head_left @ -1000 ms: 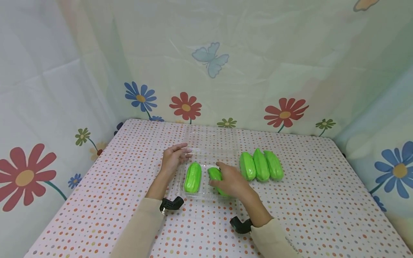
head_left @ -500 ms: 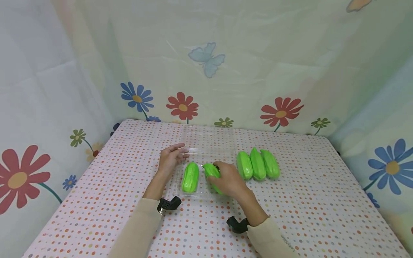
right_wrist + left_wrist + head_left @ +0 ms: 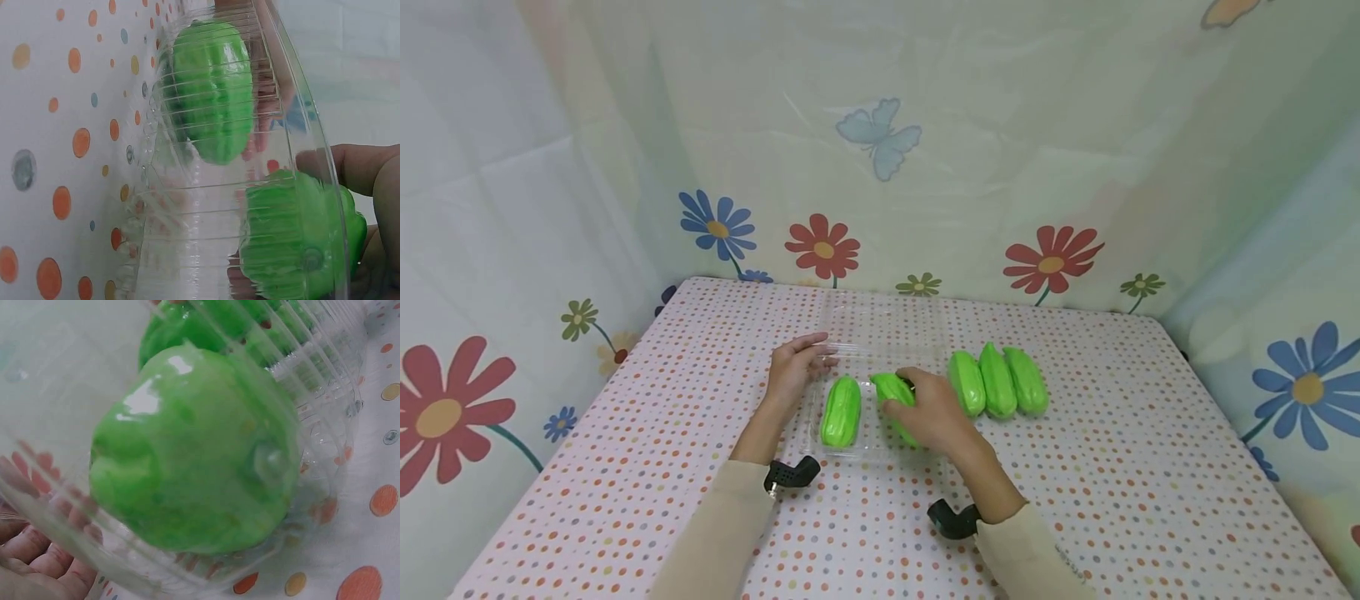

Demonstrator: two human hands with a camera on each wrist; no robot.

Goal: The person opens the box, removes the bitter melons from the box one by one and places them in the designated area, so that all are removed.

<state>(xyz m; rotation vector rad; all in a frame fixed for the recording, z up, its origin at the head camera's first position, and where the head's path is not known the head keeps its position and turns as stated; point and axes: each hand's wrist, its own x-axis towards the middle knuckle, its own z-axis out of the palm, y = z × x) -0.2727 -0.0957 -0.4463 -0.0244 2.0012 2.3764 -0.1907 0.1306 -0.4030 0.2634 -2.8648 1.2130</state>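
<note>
Left hand [image 3: 793,372]: fingers straight and relaxed, resting against the left wall of the clear tray [image 3: 850,448]; nothing gripped. In the left wrist view the fingertips [image 3: 37,547] show through the ribbed plastic.

Just right of that hand, a first green gourd [image 3: 841,411] lies lengthwise in the tray.

Right hand [image 3: 928,408]: grip closed round a second green gourd [image 3: 891,390], fingers curled over its top, holding it inside the tray beside the first. Whether it rests on the tray floor cannot be told.

Right of that grip, three more gourds [image 3: 997,382] lie side by side on the dotted worktop [image 3: 625,467].

Judgement: to seat the held gourd well, keep it parallel to the first, lower it flat, and let the left hand brace the light tray against sliding.
</note>
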